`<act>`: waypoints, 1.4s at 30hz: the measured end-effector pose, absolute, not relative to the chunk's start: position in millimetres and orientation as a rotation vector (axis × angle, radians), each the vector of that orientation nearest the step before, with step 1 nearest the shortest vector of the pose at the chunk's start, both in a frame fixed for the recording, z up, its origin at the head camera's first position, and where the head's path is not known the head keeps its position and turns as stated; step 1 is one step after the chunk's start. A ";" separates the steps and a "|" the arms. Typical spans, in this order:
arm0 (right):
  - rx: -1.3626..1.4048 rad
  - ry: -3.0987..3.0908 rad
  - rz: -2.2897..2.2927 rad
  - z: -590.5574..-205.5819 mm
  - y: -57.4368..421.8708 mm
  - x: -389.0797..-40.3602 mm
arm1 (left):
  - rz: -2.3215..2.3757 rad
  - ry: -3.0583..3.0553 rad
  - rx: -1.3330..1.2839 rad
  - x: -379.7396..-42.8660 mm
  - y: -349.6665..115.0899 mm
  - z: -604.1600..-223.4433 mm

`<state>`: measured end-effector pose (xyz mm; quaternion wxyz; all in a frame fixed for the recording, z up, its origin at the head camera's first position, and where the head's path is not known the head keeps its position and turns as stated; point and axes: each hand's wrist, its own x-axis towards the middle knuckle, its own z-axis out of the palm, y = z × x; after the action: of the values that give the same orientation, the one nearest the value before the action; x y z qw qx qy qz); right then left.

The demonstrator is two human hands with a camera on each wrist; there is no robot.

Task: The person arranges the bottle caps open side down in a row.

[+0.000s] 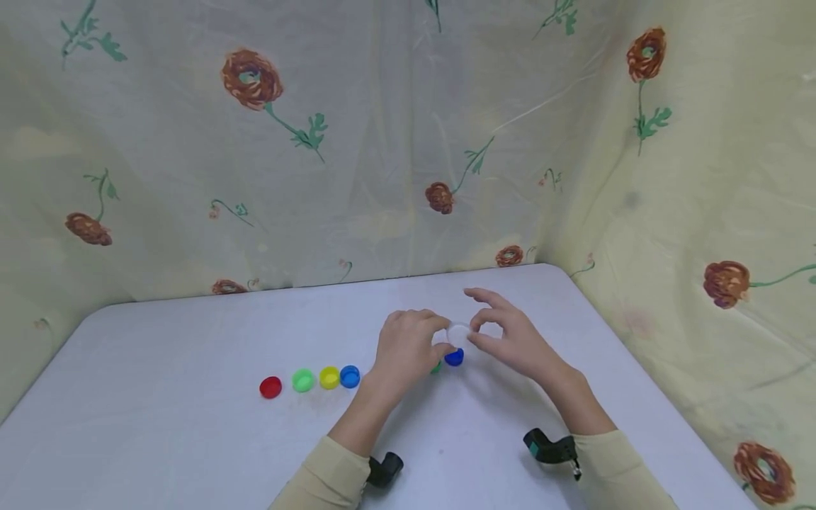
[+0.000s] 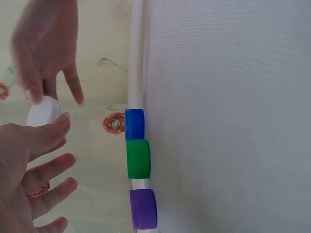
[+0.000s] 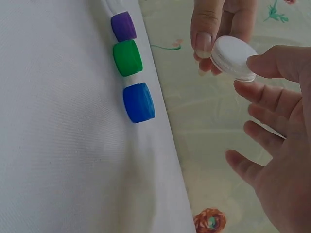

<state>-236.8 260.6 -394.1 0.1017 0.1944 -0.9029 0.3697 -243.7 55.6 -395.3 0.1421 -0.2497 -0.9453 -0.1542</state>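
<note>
A white bottle cap (image 1: 459,336) with a ridged side is held up over the table between my two hands. My left hand (image 1: 406,350) pinches it between thumb and fingers from the left. From the right, my right hand (image 1: 513,338) grips its edge with thumb and index finger, the other fingers spread away. Below the hands a dark blue cap (image 1: 454,358) stands on the table, with a green cap (image 3: 128,58) beside it. A purple cap (image 2: 143,208) follows in the same row, hidden behind my left hand in the head view.
Left of my left forearm, a red cap (image 1: 270,387), a light green cap (image 1: 303,380), a yellow cap (image 1: 329,377) and a lighter blue cap (image 1: 350,376) lie on the white table (image 1: 159,425). A flower-patterned curtain (image 1: 370,142) hangs behind and along the right side.
</note>
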 end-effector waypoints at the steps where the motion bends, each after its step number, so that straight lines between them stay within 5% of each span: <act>1: 0.565 -2.675 1.130 -394.0 260.6 -237.0 | -0.443 -2.723 -0.720 -243.5 55.4 -395.0; 15: 0.502 -2.725 1.340 -394.2 264.1 -237.0 | -0.469 -2.644 -0.762 -240.4 54.2 -388.6; 42: 0.668 -2.771 0.930 -384.4 265.7 -230.2 | -0.574 -2.737 -0.745 -241.7 50.2 -390.4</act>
<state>-230.2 265.7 -384.4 0.0714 0.2222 -0.9219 0.3093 -241.7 50.2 -390.4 0.1232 -0.2554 -0.9385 -0.1969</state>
